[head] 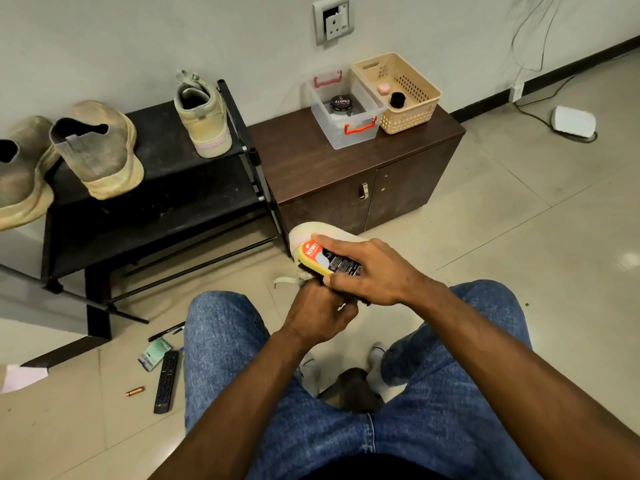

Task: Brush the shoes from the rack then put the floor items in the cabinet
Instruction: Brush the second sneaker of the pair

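Gripping a yellow Kiwi shoe brush (327,259), the right hand (372,271) curls its fingers over the brush and presses it onto a beige shoe (304,233) held above the floor, just in front of the brown cabinet (346,161). The left hand (320,311) is curled beneath, apparently holding the shoe's heel end. A remote control (166,381) lies on the floor beside the left knee.

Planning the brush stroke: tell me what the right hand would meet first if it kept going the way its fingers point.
The right hand, gripping the brush, points up-left. Past the shoe toe, it would probably meet the shoe rack post first; depth is unclear.
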